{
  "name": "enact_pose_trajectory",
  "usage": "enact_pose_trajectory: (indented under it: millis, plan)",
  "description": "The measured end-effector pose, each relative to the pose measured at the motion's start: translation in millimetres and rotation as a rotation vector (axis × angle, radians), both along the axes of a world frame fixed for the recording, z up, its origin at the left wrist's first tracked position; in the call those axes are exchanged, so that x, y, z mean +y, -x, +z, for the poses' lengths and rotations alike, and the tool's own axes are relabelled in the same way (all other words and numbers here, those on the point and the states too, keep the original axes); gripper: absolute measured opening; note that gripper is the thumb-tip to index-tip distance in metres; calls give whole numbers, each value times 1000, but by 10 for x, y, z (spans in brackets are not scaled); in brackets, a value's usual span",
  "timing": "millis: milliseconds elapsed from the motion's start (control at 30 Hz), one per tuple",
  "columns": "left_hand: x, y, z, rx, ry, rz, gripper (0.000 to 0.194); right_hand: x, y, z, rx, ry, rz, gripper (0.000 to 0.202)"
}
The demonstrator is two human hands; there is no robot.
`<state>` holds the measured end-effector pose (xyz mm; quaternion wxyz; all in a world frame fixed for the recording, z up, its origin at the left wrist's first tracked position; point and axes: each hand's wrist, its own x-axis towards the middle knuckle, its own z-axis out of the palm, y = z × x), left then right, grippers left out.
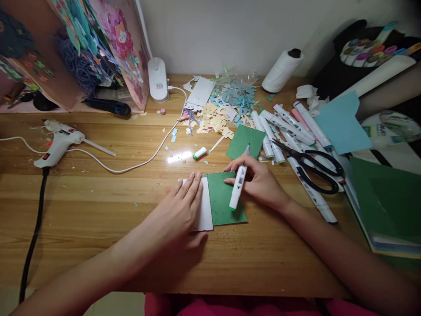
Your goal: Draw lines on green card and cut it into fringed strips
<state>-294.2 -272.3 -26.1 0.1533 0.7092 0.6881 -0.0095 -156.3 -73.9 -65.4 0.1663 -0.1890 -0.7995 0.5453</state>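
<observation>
right hand (259, 182) holds marker (238, 181), tip seemingly on green card (223, 202).

White marker (238, 184) with green tip, tip down on card, tilted, barcode label facing up. Small card (223, 199) flat on bench, mostly coloured green, left strip still white, speckled surface, lower right corner free.

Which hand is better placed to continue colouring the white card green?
The right hand: it already holds the white marker with green tip on the half-coloured white card. The left hand lies flat, pressing that card down.
</observation>
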Motion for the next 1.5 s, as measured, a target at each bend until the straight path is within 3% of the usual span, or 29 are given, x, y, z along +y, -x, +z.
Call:
enact_pose_trajectory:
  millis: [167, 567, 833, 1000, 1100, 1500]
  plan:
    - [-9, 6, 137, 15, 40, -42, 77, 5, -3, -3, -11, -26, 0, 26]
    - [30, 19, 16, 80, -99, -103, 67, 3, -3, 3, 0, -4, 6, 27]
    - [-2, 66, 178, 258, -285, -299, 45, 6, -6, 1, -10, -15, 11, 26]
    - [-2, 37, 246, 381, -466, -188, 43, 11, -13, 3, -25, -34, 0, 26]
    - [-23, -26, 270, 438, -468, -87, 44, 10, -11, 6, -28, -37, 0, 25]
    - [-90, -275, -71, 412, -264, -110, 48, 13, -13, -12, -34, -74, 0, 25]
